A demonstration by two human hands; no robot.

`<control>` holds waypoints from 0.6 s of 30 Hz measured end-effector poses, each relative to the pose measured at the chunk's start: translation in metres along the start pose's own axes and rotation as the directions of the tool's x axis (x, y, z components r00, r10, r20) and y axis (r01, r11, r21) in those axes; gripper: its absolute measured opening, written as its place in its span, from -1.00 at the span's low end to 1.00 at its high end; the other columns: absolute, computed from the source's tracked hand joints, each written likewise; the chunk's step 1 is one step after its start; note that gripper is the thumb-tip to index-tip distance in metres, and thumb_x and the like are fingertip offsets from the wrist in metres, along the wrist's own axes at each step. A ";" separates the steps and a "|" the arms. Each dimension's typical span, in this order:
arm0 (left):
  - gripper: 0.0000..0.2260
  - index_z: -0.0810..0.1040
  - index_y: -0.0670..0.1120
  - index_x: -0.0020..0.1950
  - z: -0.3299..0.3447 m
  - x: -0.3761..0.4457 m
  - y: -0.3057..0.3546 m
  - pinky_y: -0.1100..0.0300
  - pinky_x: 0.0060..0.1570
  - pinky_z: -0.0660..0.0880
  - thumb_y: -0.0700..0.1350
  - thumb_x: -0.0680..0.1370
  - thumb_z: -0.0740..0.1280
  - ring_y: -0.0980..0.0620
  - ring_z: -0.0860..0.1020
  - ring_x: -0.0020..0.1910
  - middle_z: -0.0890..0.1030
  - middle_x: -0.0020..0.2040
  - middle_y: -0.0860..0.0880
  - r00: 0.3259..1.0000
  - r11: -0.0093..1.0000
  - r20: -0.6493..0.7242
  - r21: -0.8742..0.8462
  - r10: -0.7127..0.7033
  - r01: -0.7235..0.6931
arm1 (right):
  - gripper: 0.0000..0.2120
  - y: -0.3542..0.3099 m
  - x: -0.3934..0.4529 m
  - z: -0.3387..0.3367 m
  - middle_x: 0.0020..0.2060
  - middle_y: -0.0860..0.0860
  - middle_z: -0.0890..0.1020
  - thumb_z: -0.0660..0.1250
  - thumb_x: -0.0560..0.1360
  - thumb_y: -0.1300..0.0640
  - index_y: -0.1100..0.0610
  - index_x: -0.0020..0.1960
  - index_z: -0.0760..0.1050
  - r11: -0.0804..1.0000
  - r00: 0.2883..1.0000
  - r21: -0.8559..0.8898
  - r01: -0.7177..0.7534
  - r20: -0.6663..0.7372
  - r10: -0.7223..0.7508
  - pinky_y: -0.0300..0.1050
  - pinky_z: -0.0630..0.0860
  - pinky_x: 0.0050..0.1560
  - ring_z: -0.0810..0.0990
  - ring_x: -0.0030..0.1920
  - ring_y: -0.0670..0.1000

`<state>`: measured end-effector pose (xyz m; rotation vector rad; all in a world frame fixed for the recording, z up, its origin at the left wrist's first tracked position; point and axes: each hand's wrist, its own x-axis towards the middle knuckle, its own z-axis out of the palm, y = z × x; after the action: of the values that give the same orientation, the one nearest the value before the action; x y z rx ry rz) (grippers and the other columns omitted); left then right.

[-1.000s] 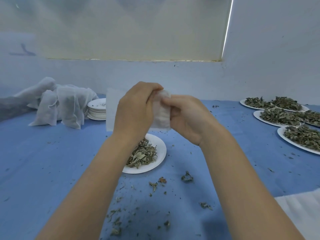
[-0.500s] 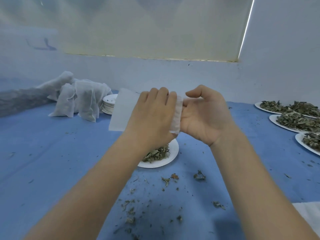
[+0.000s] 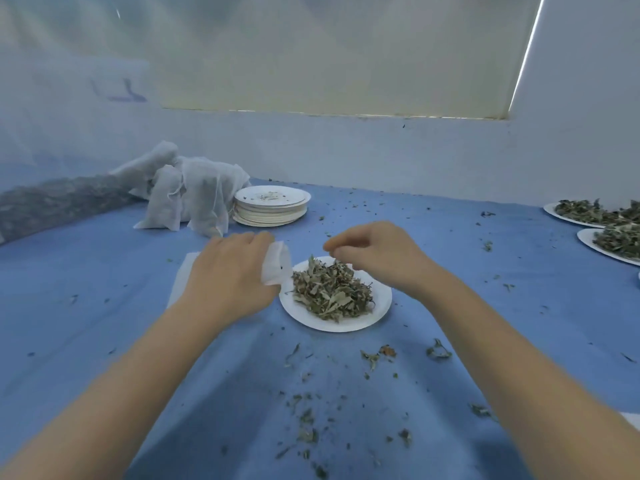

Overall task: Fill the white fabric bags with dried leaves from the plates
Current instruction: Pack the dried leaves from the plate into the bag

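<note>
your left hand [image 3: 230, 271] grips an empty white fabric bag [image 3: 276, 263] just beside the left rim of the paper plate [image 3: 348, 325], its mouth turned toward the heap; the rest of the bag trails flat on the blue cloth [image 3: 104, 306] behind your wrist. your right hand [image 3: 375, 256] hovers over the far side of the dried leaves [image 3: 330, 292], fingers loosely curled with the tips drawn together; whether they already pinch a leaf you cannot tell from here.

the bag looks thin, limp and nearly weightless, so it will likely fold shut on itself unless you keep the hem spread. hold it at the mouth edge, thumb on one side and fingers on the other, and let the body hang or lie slack.

the leaves look brittle and very light. judging by the crumbs scattered on the cloth, they shed and crumble easily. take a loose handful from the top of the heap, not a tight squeeze, and carry it low across the short gap to the mouth.

the plate is light too and may slide if you drag across it.

filled bags [image 3: 194, 199] and a stack of used plates [image 3: 272, 209] sit at the back left; more loaded plates [image 3: 609, 233] wait at the right edge.
</note>
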<state>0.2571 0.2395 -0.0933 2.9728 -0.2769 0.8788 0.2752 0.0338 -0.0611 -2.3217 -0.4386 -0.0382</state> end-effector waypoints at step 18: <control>-0.52 0.37 0.04 0.24 0.039 0.009 -0.017 0.06 0.13 0.36 0.07 0.38 0.41 0.00 0.41 0.15 0.47 0.16 0.05 0.978 0.918 0.136 -0.345 -0.156 0.194 | -0.69 0.012 0.032 0.042 0.11 -0.04 0.58 0.29 0.51 -0.12 -0.09 0.22 0.52 0.867 0.991 -0.483 0.119 0.118 -0.070 0.00 0.27 0.28 0.42 0.21 0.00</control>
<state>0.2885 0.2514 -0.1211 2.6563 -0.1489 0.5796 0.3047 0.0644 -0.0942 -2.8096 -0.6544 -0.0947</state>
